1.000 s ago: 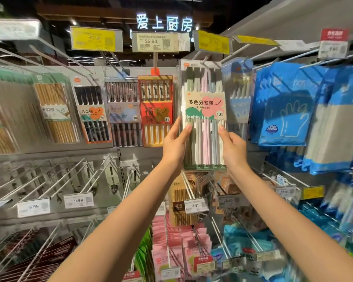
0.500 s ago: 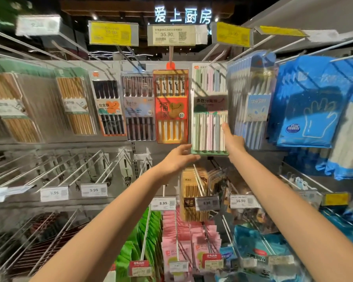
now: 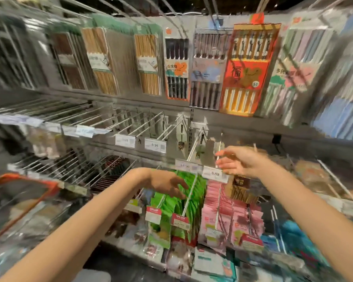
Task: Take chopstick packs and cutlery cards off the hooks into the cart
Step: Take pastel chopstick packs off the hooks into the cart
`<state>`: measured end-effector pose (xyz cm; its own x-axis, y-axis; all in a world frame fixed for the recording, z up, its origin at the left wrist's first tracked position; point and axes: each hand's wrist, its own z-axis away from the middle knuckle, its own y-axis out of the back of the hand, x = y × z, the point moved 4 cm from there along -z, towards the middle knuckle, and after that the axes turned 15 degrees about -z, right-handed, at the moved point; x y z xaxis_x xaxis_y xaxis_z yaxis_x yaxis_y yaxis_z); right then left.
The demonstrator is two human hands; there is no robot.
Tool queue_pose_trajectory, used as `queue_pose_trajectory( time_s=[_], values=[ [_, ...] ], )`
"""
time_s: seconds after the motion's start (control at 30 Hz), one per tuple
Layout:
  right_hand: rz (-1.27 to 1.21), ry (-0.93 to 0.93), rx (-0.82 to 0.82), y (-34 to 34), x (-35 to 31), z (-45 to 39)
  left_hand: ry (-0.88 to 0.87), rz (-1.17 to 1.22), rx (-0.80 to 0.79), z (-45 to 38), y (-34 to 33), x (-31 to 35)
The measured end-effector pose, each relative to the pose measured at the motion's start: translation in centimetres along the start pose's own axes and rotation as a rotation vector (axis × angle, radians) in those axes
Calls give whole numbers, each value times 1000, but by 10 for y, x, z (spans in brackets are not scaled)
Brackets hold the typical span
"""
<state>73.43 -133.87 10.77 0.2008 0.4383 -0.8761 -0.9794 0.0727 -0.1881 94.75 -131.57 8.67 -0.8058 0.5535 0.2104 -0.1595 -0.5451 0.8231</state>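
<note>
The frame is blurred by head motion. Chopstick packs hang in a row on the top hooks: a red and orange pack, a pastel multicolour pack, a black pack and bamboo packs. A few cutlery cards hang on the middle hooks. My left hand hovers with relaxed fingers and holds nothing, over green packets. My right hand is spread and holds nothing, just in front of a price tag. The cart's orange rim shows at the lower left.
Several bare white hooks with price tags jut out in the middle row. Green packets and pink packets hang below. Blue packs fill the right side.
Both hands let go of the pastel chopstick pack, which stays on its hook, and dropped to the lower rows. My view swung down and left, bringing the cart's rim into sight.
</note>
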Motion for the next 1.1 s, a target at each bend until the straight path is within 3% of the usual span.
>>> queue_pose_trajectory(
  time_s=[0.2,0.3,0.5,0.63,0.93,1.1],
  values=[
    [435,-92,-383,-127,55,-31,264,286,36,75,-85,-96],
    [524,-47,-528,-190,81,-41,361,412,28,120,-123,-126],
    [647,-147,-731,-331,149,-41,557,694,118,224,-205,-183],
    [732,-170,-859,-415,189,-37,621,914,270,281,-251,-230],
    [786,-234,-934,-590,260,-51,918,1244,866,365,-328,-373],
    [825,-260,-939,-665,304,-80,1075,1481,1011,381,-383,-447]
  ],
)
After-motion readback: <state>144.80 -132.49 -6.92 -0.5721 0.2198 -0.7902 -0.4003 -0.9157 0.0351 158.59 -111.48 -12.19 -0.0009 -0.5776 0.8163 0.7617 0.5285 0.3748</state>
